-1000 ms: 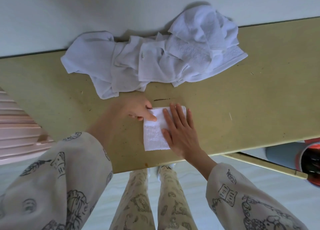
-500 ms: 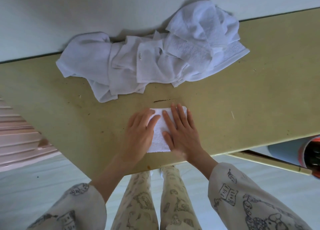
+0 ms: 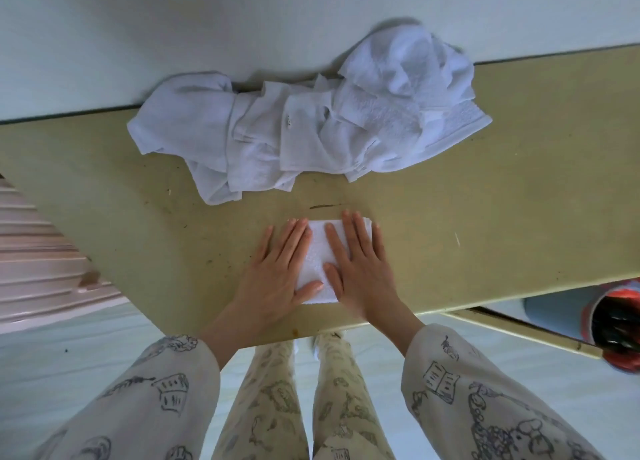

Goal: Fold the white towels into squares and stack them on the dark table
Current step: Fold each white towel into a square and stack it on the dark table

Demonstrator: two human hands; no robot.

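A small folded white towel (image 3: 319,251) lies near the front edge of the olive table (image 3: 502,224). My left hand (image 3: 277,276) lies flat on its left side with straight fingers, thumb across the lower part. My right hand (image 3: 360,265) presses flat on its right side. Most of the folded towel is hidden under both palms. Behind it, against the wall, sits a crumpled heap of several unfolded white towels (image 3: 311,130).
A white wall (image 3: 173,26) runs along the table's far edge. A pink slatted object (image 3: 38,251) stands at the left. A red and blue bin (image 3: 613,324) sits below the table's right end. My legs show under the front edge.
My left hand went from pinching the towel's top left corner to lying flat on the folded towel beside my right hand, which stayed in place.
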